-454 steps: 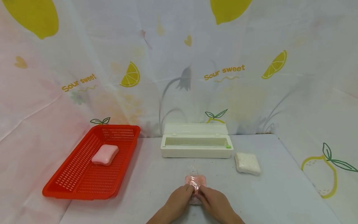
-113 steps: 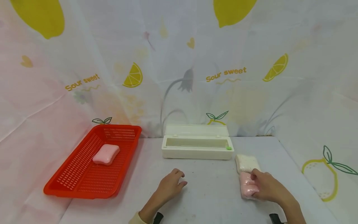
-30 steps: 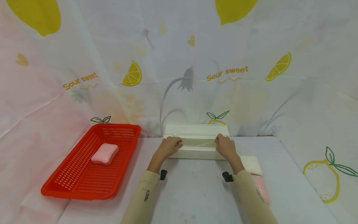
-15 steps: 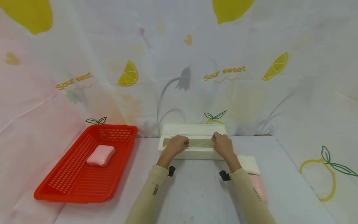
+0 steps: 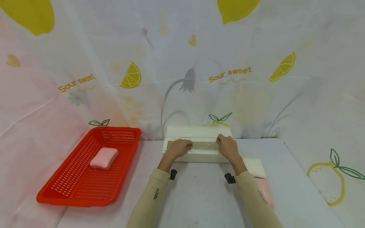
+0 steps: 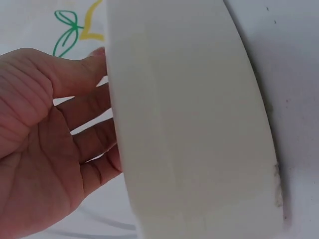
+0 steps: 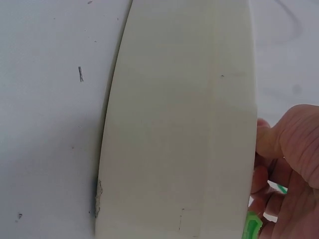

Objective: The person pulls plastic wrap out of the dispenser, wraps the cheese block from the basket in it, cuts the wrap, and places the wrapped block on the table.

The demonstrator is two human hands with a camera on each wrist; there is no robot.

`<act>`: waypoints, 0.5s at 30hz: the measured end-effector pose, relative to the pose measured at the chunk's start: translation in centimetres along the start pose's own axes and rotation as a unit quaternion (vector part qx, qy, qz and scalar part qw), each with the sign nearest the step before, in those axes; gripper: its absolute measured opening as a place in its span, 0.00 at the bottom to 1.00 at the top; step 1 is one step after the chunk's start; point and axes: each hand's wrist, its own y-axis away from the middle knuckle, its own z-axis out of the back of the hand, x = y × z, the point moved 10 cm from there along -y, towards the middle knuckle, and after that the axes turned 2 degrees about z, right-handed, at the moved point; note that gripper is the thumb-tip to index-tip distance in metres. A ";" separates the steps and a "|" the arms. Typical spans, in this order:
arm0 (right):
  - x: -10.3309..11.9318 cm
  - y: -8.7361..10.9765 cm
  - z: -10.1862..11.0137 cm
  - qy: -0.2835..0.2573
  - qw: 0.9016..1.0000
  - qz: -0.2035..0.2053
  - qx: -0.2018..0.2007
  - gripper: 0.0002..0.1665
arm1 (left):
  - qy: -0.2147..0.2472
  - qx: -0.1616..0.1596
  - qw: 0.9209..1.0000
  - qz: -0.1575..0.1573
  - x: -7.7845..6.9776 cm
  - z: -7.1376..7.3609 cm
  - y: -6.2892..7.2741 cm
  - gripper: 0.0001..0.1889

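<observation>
White box (image 5: 199, 157) stands far back on the table (image 5: 199, 196), lid (image 5: 198, 131) up, likely for access; we see left hand (image 5: 179, 148) and right hand (image 5: 228, 148) curled at its opening, tips hidden, so we can't tell whether they pinch anything.

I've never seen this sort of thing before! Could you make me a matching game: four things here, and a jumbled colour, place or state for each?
Things:
1. Perforated basket
2. Plastic-wrap dispenser
3. Small cutter slider
4. White soap bar

Clues:
A. Bright green
B. Holds a pink soap bar
C. Just beyond a second pink bar, near the right sleeve
D. Lid open, with left hand and right hand at it

Right pairs: 1-B, 2-D, 3-A, 4-C
</observation>
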 end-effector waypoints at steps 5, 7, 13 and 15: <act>0.1 0.1 0.0 -0.005 1.000 0.004 -0.001 0.05 | -0.002 0.043 0.999 0.011 -0.8 -0.5 0.1 0.18; 0.1 0.2 0.0 -0.004 1.000 0.005 -0.001 0.05 | 0.000 0.067 0.998 0.016 -1.2 -0.8 0.2 0.23; 0.2 0.3 0.1 0.000 1.000 0.008 -0.005 0.04 | -0.033 0.083 0.995 0.035 -1.7 -1.6 -0.2 0.23; 0.3 0.3 0.2 0.001 1.000 0.011 -0.008 0.04 | -0.049 0.074 0.995 0.044 -1.5 -1.7 -0.3 0.22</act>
